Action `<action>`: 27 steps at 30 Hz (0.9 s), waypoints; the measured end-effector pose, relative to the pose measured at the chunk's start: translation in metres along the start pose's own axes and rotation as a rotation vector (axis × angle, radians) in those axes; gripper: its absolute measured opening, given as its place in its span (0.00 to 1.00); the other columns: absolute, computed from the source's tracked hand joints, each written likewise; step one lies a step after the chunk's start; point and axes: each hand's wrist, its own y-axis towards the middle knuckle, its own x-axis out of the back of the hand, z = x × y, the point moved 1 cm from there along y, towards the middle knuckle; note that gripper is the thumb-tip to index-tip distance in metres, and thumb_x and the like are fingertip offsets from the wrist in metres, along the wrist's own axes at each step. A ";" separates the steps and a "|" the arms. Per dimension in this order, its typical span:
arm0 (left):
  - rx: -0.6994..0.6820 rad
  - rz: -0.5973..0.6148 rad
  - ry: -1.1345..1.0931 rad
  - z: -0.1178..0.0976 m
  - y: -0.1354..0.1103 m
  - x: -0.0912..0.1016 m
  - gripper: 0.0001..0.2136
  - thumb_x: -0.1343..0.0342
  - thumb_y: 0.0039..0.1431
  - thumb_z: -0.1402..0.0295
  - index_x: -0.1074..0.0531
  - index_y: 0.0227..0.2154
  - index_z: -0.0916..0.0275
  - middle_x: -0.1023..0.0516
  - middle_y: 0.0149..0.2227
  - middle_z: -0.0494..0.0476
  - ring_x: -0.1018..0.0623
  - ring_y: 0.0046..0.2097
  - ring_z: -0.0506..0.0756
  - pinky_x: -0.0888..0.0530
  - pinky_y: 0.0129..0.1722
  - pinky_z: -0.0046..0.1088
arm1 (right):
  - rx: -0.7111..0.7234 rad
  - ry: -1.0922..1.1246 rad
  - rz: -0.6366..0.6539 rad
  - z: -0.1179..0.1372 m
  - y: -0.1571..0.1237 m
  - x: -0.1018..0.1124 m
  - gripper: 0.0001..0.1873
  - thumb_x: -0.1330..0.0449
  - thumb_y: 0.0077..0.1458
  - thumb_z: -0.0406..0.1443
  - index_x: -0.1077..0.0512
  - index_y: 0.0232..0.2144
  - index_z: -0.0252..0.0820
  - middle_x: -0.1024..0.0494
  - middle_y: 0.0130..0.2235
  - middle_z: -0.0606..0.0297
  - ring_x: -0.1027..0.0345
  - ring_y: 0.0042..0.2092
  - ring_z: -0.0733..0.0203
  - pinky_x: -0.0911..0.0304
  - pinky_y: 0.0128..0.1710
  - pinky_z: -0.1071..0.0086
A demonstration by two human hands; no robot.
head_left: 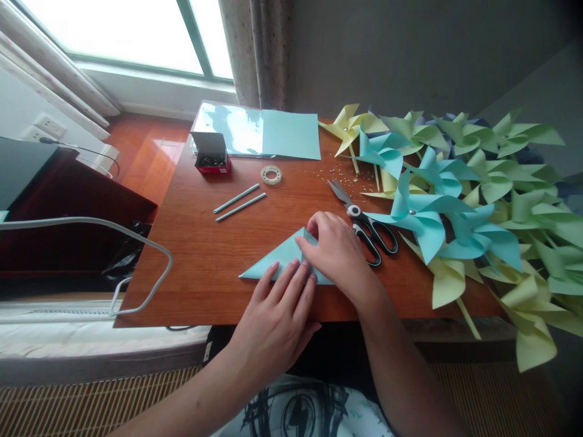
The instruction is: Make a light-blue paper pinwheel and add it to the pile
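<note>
Folded paper [268,258] lies near the front edge of the wooden table [195,255]. The left hand [276,309] rests on it, slightly spread; the right hand [339,252] curls over its peak, any pinch unclear. Pinwheels [428,233] crowd the right; behind are window [122,30], curtain [273,48], wall [387,54].

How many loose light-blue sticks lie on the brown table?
2: the farther stick and the nearer stick, between the open red box and left hand. Colourful paper pinwheels may hide others.

One folded paper [285,252], two hands [276,311], two sticks [237,198]
</note>
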 end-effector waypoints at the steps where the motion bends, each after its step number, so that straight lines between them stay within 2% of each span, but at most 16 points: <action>1: 0.000 -0.004 -0.001 0.000 0.000 0.000 0.28 0.48 0.67 0.56 0.33 0.62 0.73 0.33 0.66 0.70 0.35 0.68 0.69 0.45 0.68 0.51 | 0.000 0.056 0.006 -0.001 -0.001 0.000 0.05 0.38 0.57 0.37 0.31 0.34 0.43 0.20 0.37 0.60 0.27 0.42 0.50 0.34 0.43 0.59; 5: -0.023 -0.063 -0.010 -0.001 0.002 0.009 0.24 0.47 0.67 0.59 0.30 0.60 0.70 0.29 0.64 0.69 0.32 0.65 0.68 0.39 0.65 0.51 | -0.024 0.377 0.028 -0.008 -0.004 0.000 0.06 0.38 0.56 0.33 0.31 0.37 0.44 0.21 0.36 0.65 0.26 0.38 0.57 0.34 0.40 0.64; 8: -0.024 -0.178 -0.060 0.003 0.009 0.021 0.18 0.44 0.65 0.64 0.27 0.55 0.67 0.24 0.60 0.67 0.27 0.61 0.65 0.32 0.61 0.45 | -0.018 0.645 0.067 -0.014 -0.008 0.002 0.09 0.36 0.54 0.32 0.28 0.39 0.44 0.21 0.36 0.67 0.26 0.38 0.59 0.33 0.40 0.67; 10: 0.027 -0.270 -0.100 0.010 0.015 0.030 0.16 0.42 0.63 0.68 0.26 0.52 0.66 0.22 0.56 0.65 0.24 0.57 0.63 0.29 0.57 0.41 | -0.013 0.783 0.110 -0.016 -0.012 0.006 0.10 0.34 0.54 0.33 0.27 0.40 0.43 0.21 0.36 0.67 0.26 0.38 0.60 0.33 0.39 0.68; 12: 0.141 -0.327 -0.116 0.019 0.022 0.038 0.15 0.41 0.63 0.69 0.26 0.52 0.64 0.20 0.54 0.64 0.22 0.54 0.62 0.27 0.54 0.40 | -0.006 0.842 0.143 -0.016 -0.016 0.013 0.10 0.33 0.54 0.34 0.26 0.40 0.43 0.21 0.36 0.67 0.26 0.39 0.61 0.32 0.39 0.69; 15: 0.260 -0.292 -0.228 0.032 0.033 0.045 0.13 0.41 0.63 0.68 0.25 0.50 0.63 0.18 0.48 0.60 0.19 0.48 0.59 0.25 0.48 0.36 | 0.028 0.810 0.176 -0.012 -0.023 0.025 0.06 0.33 0.55 0.33 0.24 0.37 0.43 0.21 0.35 0.69 0.28 0.37 0.64 0.34 0.38 0.71; 18: 0.292 -0.209 -0.419 0.039 0.039 0.049 0.05 0.40 0.63 0.68 0.23 0.39 0.62 0.17 0.36 0.53 0.18 0.37 0.53 0.26 0.37 0.27 | 0.059 0.804 0.180 -0.008 -0.029 0.035 0.04 0.33 0.56 0.33 0.24 0.35 0.44 0.22 0.33 0.71 0.29 0.36 0.65 0.34 0.38 0.73; 20: 0.299 -0.173 -0.536 0.041 0.041 0.051 0.03 0.39 0.63 0.69 0.23 0.34 0.62 0.18 0.31 0.49 0.20 0.33 0.50 0.27 0.34 0.23 | 0.075 0.813 0.172 -0.008 -0.032 0.039 0.03 0.33 0.56 0.34 0.23 0.35 0.43 0.21 0.33 0.71 0.28 0.36 0.65 0.34 0.38 0.73; 22: 0.306 -0.160 -0.618 0.041 0.042 0.052 0.03 0.39 0.62 0.70 0.23 0.33 0.62 0.19 0.30 0.48 0.21 0.32 0.48 0.28 0.34 0.21 | 0.091 0.827 0.173 -0.009 -0.034 0.041 0.01 0.34 0.58 0.34 0.23 0.35 0.43 0.20 0.34 0.70 0.27 0.38 0.64 0.33 0.39 0.72; 27: 0.325 -0.154 -0.703 0.039 0.043 0.053 0.02 0.39 0.62 0.71 0.22 0.34 0.62 0.19 0.30 0.47 0.22 0.31 0.46 0.28 0.34 0.17 | 0.083 0.854 0.166 -0.011 -0.035 0.042 0.04 0.37 0.61 0.36 0.22 0.35 0.44 0.18 0.36 0.68 0.25 0.39 0.63 0.32 0.41 0.72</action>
